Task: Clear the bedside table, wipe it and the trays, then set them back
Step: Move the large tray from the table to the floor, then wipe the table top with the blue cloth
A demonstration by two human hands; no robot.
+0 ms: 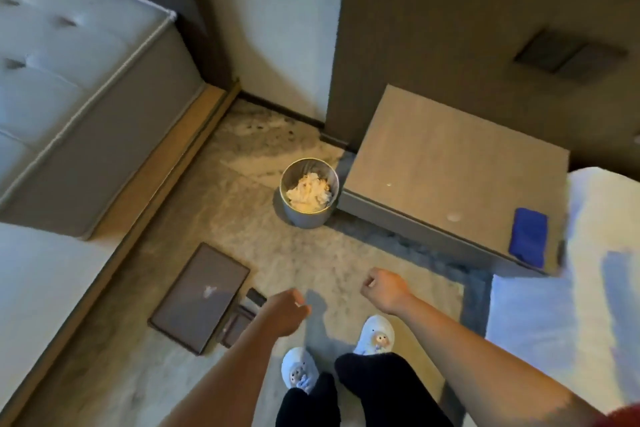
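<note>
The bedside table (446, 163) stands at the right, its grey top bare except for a folded blue cloth (529, 237) at its near right corner and two small wet spots. A large dark tray (200, 298) lies on the floor at the left, with a smaller dark tray (239, 319) and a small dark object beside it, partly hidden by my left arm. My left hand (288, 310) hangs above the floor with curled fingers, holding nothing. My right hand (384, 288) hovers beside it, fingers curled, also holding nothing.
A round metal bin (309, 193) with crumpled paper sits on the floor against the table's left side. One bed (52, 87) lies at the left, another with white sheets (571, 288) at the right. My feet in white shoes stand on the pale carpet.
</note>
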